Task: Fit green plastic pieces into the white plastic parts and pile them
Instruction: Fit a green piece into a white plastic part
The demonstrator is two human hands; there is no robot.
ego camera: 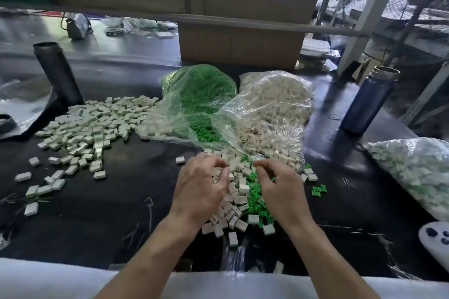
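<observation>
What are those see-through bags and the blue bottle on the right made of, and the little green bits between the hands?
The bags look like thin clear plastic film: crinkled, glossy, contents showing through. The blue bottle seems to be coated metal with a bare metallic neck, judging by its smooth sheen, though hard plastic is possible. The green pieces look like moulded plastic, uniform in colour and matte.
</observation>
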